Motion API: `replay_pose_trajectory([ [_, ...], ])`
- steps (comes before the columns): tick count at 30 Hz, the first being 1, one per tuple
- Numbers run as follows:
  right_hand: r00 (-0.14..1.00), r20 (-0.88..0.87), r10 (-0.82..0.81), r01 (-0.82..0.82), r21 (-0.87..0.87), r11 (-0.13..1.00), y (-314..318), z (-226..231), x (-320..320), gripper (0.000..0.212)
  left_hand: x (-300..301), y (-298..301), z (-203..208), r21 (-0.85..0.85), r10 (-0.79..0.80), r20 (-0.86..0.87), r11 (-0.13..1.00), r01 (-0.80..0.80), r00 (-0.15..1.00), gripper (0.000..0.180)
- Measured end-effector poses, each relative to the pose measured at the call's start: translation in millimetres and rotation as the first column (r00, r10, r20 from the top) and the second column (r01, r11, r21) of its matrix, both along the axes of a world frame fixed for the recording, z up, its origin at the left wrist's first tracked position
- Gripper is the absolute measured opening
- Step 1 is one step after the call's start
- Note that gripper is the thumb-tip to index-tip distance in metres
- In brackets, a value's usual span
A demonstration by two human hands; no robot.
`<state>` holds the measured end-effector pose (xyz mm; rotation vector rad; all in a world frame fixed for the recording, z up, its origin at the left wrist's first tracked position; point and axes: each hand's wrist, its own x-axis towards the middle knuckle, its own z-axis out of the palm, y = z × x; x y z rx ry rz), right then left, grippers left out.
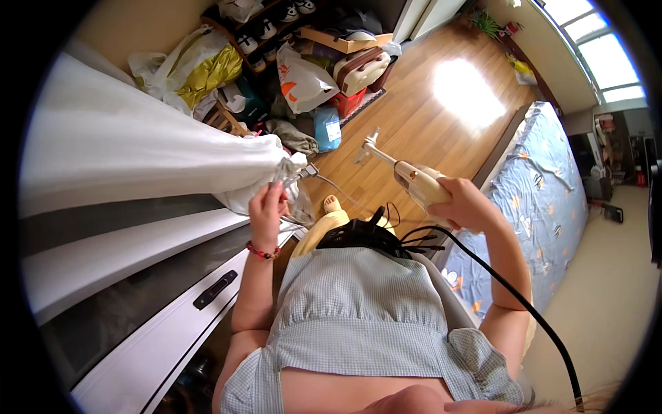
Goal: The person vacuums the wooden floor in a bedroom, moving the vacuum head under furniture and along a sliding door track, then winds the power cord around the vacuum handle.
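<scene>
My left hand (267, 201) is closed in a pinch at the gathered end of a white curtain (172, 162). At its fingertips is a small pale plug-like piece (302, 174) with a thin white cord; its exact kind is unclear. My right hand (460, 203) is wrapped around the body of a cream handheld appliance (418, 181) with a narrow neck and a T-shaped head. That head points away to the upper left, above the wooden floor, apart from the curtain. The palm side of my right hand is hidden.
A white-framed sliding door (165, 331) runs along the left. Ahead stand a shoe rack (265, 31), plastic bags (303, 79) and a cream-brown case (362, 69). A bed with a blue sheet (531, 200) is at right. A black cable (510, 286) curves past my right arm.
</scene>
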<state>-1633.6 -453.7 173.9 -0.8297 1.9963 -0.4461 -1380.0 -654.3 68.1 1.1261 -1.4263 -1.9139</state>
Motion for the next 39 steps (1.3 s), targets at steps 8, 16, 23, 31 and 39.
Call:
replay_pose_trajectory([
  [8, 0.886, -0.307, 0.348, -0.364, 0.006, 0.931, -88, 41, -84, 0.031, -29, -50, 44, -0.177, 0.254, 0.063, 0.955, -0.240, 0.965, 0.024],
  [16, 0.625, -0.298, 0.721, -0.763, -0.037, 0.645, -225, 9, -149, 0.029, -74, -49, 22, -0.209, 0.452, 0.237, 0.888, -0.410, 0.860, 0.023],
  [23, 0.054, -0.429, 0.902, -0.972, 0.183, 0.145, -349, -60, -149, 0.024, -136, -35, 32, -0.091, 0.594, 0.330, 0.793, -0.602, 0.733, 0.024],
  [31, -0.009, -0.348, 0.938, -0.991, 0.129, 0.038, -439, -102, -80, 0.026, -160, -12, 18, -0.110, 0.689, 0.346, 0.704, -0.702, 0.637, 0.024],
  [39, -0.088, 0.028, 0.996, -0.990, 0.107, -0.090, -517, -110, -11, 0.032, -137, -36, 8, -0.359, 0.642, 0.468, 0.766, -0.533, 0.607, 0.023],
])
